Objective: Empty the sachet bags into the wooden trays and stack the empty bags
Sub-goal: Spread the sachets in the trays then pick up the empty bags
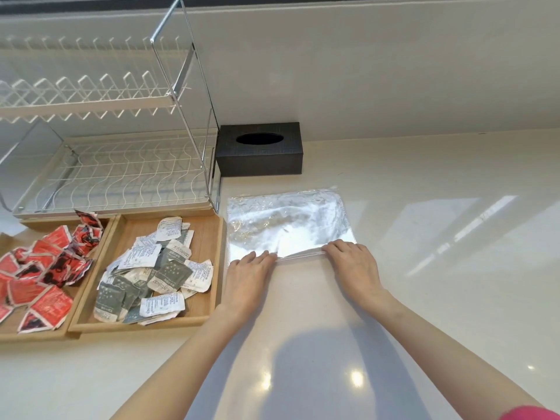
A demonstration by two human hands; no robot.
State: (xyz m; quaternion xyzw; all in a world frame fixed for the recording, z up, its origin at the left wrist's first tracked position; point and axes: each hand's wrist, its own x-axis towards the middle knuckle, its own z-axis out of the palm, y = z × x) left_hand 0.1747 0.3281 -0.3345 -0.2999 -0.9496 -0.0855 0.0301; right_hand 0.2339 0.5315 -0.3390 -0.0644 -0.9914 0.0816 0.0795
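- The left tray [9,327] holds red sachets [45,268], so the reds stay in one place.
- The next tray [209,237] holds grey and white sachets [151,274], kept apart from the reds.
- The left hand [247,275] lies flat, fingers together, pressing the near edge of the clear bag [285,225].
- The bag looks empty and lies flat on the counter [424,268] beside the trays, I think to start a neat stack.
- The right hand [353,262] presses the same edge, fingers together, to smooth it.
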